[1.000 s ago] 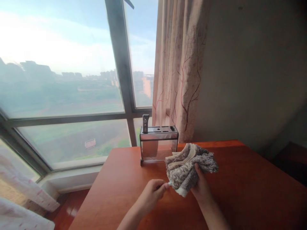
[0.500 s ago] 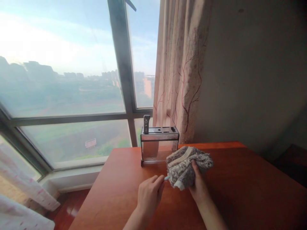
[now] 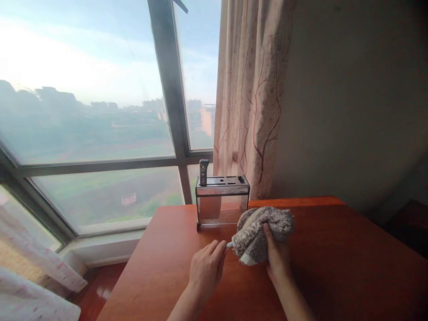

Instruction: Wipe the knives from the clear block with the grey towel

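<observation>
My left hand point(image 3: 206, 264) is closed round a thin handle point(image 3: 229, 244) whose pale blue end shows between the fingers and the cloth. Whatever the handle belongs to is hidden inside a grey and white fluffy cloth point(image 3: 252, 240). My right hand point(image 3: 277, 256) grips the bunched cloth from its right side, thumb laid over the top. Both hands are above the table. Behind them stands a clear-sided knife block point(image 3: 222, 191) with a slotted dark top. One knife with a dark, dotted handle point(image 3: 203, 172) is upright in its left end.
The reddish-brown wooden table point(image 3: 167, 276) reaches back toward the window point(image 3: 100, 169). A beige curtain point(image 3: 250, 98) with a branch pattern hangs behind the knife block. At the right is a bare dark wall point(image 3: 341, 98). More curtain point(image 3: 33, 294) hangs low at left.
The cloth has folded over more, its pale band now less visible, and its left edge has drawn slightly right. My left hand has shifted slightly left and up, still holding the handle.
</observation>
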A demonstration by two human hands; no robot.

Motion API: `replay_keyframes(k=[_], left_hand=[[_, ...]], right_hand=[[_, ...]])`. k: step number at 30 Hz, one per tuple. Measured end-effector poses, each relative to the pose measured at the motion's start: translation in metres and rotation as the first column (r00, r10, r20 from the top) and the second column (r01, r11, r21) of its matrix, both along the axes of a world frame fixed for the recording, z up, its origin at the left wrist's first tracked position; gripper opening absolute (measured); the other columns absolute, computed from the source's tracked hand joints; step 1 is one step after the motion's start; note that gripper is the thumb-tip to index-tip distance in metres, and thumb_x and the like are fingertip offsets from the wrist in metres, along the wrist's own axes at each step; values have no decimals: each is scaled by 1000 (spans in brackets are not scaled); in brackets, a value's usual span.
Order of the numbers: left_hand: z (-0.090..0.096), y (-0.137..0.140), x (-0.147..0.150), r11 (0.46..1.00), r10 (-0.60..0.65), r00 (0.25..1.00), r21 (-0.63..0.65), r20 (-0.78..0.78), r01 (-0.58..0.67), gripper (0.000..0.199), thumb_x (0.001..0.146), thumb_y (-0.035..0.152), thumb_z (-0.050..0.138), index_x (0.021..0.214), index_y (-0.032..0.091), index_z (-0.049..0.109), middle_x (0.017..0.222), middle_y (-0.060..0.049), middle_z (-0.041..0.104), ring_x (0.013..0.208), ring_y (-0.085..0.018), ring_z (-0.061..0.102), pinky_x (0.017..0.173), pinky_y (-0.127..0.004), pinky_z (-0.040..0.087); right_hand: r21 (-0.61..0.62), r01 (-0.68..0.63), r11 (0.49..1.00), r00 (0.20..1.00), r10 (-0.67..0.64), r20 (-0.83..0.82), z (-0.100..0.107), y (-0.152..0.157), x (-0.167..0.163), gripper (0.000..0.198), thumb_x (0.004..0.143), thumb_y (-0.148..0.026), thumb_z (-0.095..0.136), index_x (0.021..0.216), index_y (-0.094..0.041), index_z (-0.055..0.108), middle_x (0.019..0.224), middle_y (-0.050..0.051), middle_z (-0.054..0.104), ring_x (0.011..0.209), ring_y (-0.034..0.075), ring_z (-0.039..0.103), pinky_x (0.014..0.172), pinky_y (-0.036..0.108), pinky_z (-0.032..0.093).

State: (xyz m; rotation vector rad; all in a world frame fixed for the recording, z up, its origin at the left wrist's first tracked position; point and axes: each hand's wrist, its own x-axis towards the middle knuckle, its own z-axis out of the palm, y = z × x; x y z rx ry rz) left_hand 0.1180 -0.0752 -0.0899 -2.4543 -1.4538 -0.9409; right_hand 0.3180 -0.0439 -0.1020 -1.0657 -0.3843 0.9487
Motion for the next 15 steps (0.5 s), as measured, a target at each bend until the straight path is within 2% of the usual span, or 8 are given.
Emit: replay_keyframes(k=[2,4,7,9,11,13,15], left_hand=[[1,1,0,993,-35,997,-107,62,42,25,95,26,38,105,21,61,79,-4,65,65,-16,62,57,-23,40],[2,3,1,965,-73,981,-237,179,115,27,96,28,37,98,21,63,79,-4,64,66,-15,60,58,-23,39],[6,6,2,865,-83,910,-423,406,268,35,94,37,40,76,17,62,65,0,54,60,-13,48,56,-23,34],[7,8,3,744,-29,828,-541,560,392,42,90,48,44,69,15,59,57,4,42,54,-10,37,50,-23,28],[7,9,3,591,70,727,-615,683,522,49,84,59,49,71,13,60,53,7,33,49,-9,29,46,-23,21],[8,9,2,443,167,639,-636,751,632,53,79,64,52,76,12,62,49,9,30,45,-7,23,43,-23,15],[11,7,-1,327,229,584,-627,779,707,54,77,64,54,81,11,64,46,9,31,42,-6,20,42,-23,12]], right_hand=[[-8,19,1000,999,-18,44,0,0,2,49,60,-36,83,104,-21,69,104,3,75,103,26,66,80,32,54],[-36,24,999,997,-21,80,-1,1,3,48,59,-38,83,101,-19,70,100,4,76,103,28,66,79,33,54],[-37,14,999,996,-11,85,0,1,3,54,59,-41,83,105,-18,69,105,5,74,106,29,64,82,34,54],[-12,-2,1000,999,3,48,2,0,2,58,60,-42,82,111,-19,67,110,5,72,110,28,62,84,35,53],[32,-46,998,999,47,-19,4,-1,1,61,63,-41,81,117,-20,63,116,5,70,114,27,60,87,34,52],[79,-121,990,985,129,-112,6,-2,1,64,64,-40,80,122,-22,60,117,4,69,114,25,60,89,35,52],[117,-202,972,953,223,-205,4,-4,4,64,65,-40,80,123,-25,59,114,3,71,111,24,62,90,36,53]])
